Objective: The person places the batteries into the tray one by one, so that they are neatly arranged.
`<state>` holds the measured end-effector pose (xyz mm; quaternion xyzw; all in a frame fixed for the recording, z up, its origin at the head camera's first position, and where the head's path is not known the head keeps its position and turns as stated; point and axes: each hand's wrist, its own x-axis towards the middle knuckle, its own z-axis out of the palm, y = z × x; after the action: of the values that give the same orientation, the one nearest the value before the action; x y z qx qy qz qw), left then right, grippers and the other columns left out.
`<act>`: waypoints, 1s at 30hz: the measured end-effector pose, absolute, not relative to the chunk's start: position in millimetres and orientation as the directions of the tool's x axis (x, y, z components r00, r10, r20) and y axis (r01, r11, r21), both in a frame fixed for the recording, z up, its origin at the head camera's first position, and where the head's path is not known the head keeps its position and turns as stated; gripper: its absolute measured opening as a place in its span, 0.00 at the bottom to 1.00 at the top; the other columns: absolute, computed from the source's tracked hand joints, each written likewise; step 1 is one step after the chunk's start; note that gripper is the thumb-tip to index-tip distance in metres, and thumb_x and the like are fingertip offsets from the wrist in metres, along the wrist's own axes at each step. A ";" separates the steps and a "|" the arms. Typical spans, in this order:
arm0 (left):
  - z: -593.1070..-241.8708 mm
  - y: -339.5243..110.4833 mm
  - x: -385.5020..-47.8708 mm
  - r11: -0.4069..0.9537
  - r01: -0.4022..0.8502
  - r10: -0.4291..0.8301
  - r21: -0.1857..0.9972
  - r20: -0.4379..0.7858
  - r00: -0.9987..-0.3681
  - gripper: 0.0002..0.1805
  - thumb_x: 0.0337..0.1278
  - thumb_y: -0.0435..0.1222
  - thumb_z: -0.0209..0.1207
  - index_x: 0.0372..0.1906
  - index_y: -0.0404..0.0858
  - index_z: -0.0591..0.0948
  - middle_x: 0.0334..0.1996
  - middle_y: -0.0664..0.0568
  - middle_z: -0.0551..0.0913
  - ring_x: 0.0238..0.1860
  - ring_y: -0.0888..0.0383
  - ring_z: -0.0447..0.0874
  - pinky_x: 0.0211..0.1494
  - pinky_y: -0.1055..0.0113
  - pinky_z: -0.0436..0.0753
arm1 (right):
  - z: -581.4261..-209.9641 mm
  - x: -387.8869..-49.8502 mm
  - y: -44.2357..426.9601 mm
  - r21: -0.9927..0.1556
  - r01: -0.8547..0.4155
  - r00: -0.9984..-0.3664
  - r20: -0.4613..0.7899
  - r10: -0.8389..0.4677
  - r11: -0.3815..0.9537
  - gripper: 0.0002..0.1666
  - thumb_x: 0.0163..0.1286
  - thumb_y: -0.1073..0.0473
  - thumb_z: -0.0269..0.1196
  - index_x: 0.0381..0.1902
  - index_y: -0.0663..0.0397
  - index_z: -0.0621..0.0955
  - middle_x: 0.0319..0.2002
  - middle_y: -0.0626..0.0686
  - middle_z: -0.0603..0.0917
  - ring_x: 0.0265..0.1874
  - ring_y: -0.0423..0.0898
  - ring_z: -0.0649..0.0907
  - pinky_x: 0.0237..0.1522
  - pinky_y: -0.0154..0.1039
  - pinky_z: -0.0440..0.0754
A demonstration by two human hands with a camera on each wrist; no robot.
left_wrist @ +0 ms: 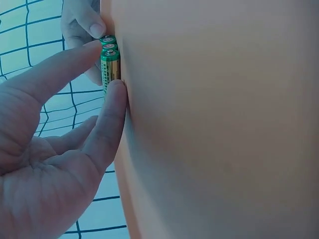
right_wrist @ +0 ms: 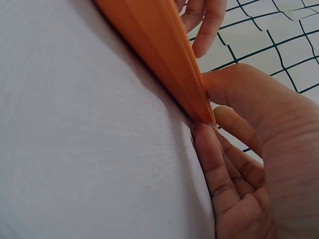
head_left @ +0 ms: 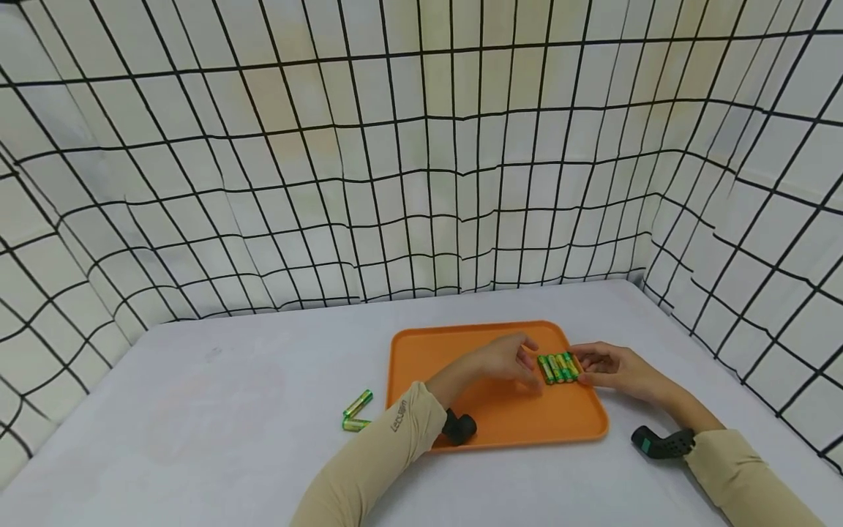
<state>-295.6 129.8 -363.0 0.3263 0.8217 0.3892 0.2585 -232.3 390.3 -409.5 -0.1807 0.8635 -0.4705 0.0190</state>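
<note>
A: Nearest the camera?
B: Two beige sleeves; the left sleeve, lettered, crosses the tray's near left corner, the right sleeve enters at lower right.
A: Principal items?
B: One row of green-and-yellow cylindrical batteries, side by side, lying inside the orange tray by its right rim.
A: Hands?
B: Left hand: over the tray, fingers loosely spread at the row's left end; contact unclear. Right hand: at the right rim, fingers bent, tips beside the row's other end; whether it grips rim or batteries, I cannot tell.
A: Loose pieces?
B: Two, left of the tray: a slanted battery, and a second battery partly behind the left sleeve.
A: Support and surround?
B: White-covered bench; behind, a white backdrop with black grid lines.
A: Wrists?
B: A black camera on the left, another black camera on the right.
</note>
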 end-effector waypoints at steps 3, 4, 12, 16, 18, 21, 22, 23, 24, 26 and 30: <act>-362.0 127.8 -293.9 0.495 0.336 0.730 0.802 -0.174 -0.661 0.35 0.48 0.33 0.73 0.63 0.34 0.71 0.38 0.53 0.80 0.36 0.63 0.76 0.40 0.74 0.78 | -410.5 -231.7 389.3 -0.826 -0.292 -0.932 0.132 -0.338 0.482 0.29 0.67 0.62 0.65 0.64 0.67 0.72 0.48 0.59 0.78 0.41 0.37 0.78 0.43 0.28 0.78; -362.2 127.2 -293.7 0.495 0.333 0.727 0.802 -0.174 -0.664 0.35 0.48 0.33 0.73 0.62 0.34 0.71 0.37 0.53 0.80 0.36 0.62 0.77 0.40 0.74 0.78 | -410.7 -231.6 388.8 -0.828 -0.291 -0.932 0.131 -0.339 0.479 0.29 0.68 0.62 0.65 0.64 0.67 0.72 0.48 0.59 0.78 0.41 0.37 0.78 0.43 0.28 0.78; -362.2 121.5 -292.1 0.465 0.303 0.726 0.832 -0.161 -0.669 0.28 0.48 0.31 0.72 0.56 0.35 0.74 0.36 0.52 0.79 0.35 0.62 0.77 0.38 0.74 0.78 | -409.9 -231.7 388.0 -0.814 -0.318 -0.926 0.156 -0.344 0.487 0.29 0.67 0.62 0.65 0.64 0.67 0.73 0.49 0.59 0.78 0.41 0.37 0.78 0.44 0.27 0.78; -360.8 116.9 -292.6 0.433 0.310 0.740 0.846 -0.137 -0.659 0.26 0.48 0.30 0.72 0.54 0.34 0.75 0.36 0.53 0.79 0.35 0.62 0.76 0.38 0.74 0.77 | -409.6 -232.0 389.8 -0.804 -0.332 -0.923 0.169 -0.345 0.494 0.29 0.67 0.62 0.65 0.64 0.67 0.73 0.49 0.59 0.78 0.41 0.37 0.78 0.44 0.27 0.78; -360.1 113.5 -293.3 0.413 0.319 0.752 0.853 -0.122 -0.648 0.25 0.49 0.30 0.72 0.53 0.33 0.76 0.37 0.53 0.79 0.36 0.63 0.76 0.38 0.74 0.76 | -409.3 -232.2 390.1 -0.799 -0.335 -0.923 0.171 -0.345 0.499 0.29 0.67 0.62 0.65 0.64 0.67 0.73 0.49 0.59 0.78 0.41 0.37 0.78 0.44 0.27 0.78; -357.8 107.7 -293.8 0.382 0.332 0.772 0.862 -0.100 -0.627 0.24 0.50 0.30 0.71 0.53 0.31 0.77 0.40 0.51 0.80 0.38 0.64 0.76 0.40 0.75 0.76 | -408.3 -231.7 389.8 -0.796 -0.323 -0.929 0.164 -0.332 0.512 0.29 0.67 0.61 0.65 0.63 0.66 0.73 0.49 0.57 0.79 0.41 0.37 0.78 0.44 0.27 0.78; -357.1 105.7 -293.8 0.373 0.331 0.777 0.867 -0.096 -0.622 0.24 0.51 0.30 0.70 0.53 0.31 0.77 0.41 0.49 0.80 0.39 0.65 0.77 0.41 0.75 0.77 | -408.0 -231.5 389.7 -0.796 -0.317 -0.931 0.159 -0.328 0.515 0.29 0.67 0.60 0.65 0.63 0.65 0.73 0.48 0.56 0.79 0.41 0.36 0.78 0.44 0.27 0.78; -356.3 103.9 -293.8 0.365 0.328 0.780 0.871 -0.093 -0.619 0.24 0.51 0.30 0.70 0.53 0.30 0.77 0.42 0.48 0.80 0.39 0.65 0.77 0.42 0.74 0.77 | -407.7 -231.2 389.4 -0.797 -0.314 -0.933 0.158 -0.323 0.516 0.29 0.67 0.60 0.66 0.63 0.65 0.73 0.48 0.56 0.79 0.41 0.36 0.78 0.43 0.27 0.78; -355.6 101.9 -293.8 0.359 0.324 0.782 0.875 -0.092 -0.616 0.24 0.51 0.30 0.70 0.54 0.30 0.77 0.44 0.47 0.80 0.40 0.65 0.77 0.43 0.74 0.78 | -407.4 -230.9 389.1 -0.798 -0.314 -0.932 0.157 -0.326 0.515 0.29 0.67 0.60 0.66 0.63 0.65 0.73 0.48 0.56 0.79 0.41 0.36 0.78 0.43 0.26 0.78; -353.9 97.9 -293.2 0.347 0.316 0.785 0.883 -0.089 -0.613 0.24 0.52 0.30 0.69 0.54 0.30 0.76 0.46 0.45 0.80 0.41 0.64 0.78 0.45 0.74 0.78 | -407.1 -230.2 388.5 -0.793 -0.328 -0.928 0.169 -0.333 0.514 0.29 0.67 0.61 0.65 0.63 0.66 0.73 0.48 0.57 0.79 0.41 0.36 0.78 0.43 0.26 0.78; -352.0 89.7 -292.1 0.338 0.303 0.786 0.891 -0.091 -0.612 0.25 0.52 0.30 0.69 0.55 0.29 0.76 0.47 0.44 0.79 0.42 0.63 0.80 0.47 0.74 0.79 | -406.9 -229.3 387.8 -0.786 -0.351 -0.918 0.182 -0.352 0.508 0.29 0.68 0.62 0.65 0.63 0.67 0.73 0.48 0.58 0.79 0.41 0.36 0.78 0.43 0.26 0.78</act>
<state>-292.1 89.7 -352.0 0.3517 0.7738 0.4550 0.2655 -229.3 387.8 -406.9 -0.2023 0.8685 -0.4526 0.0004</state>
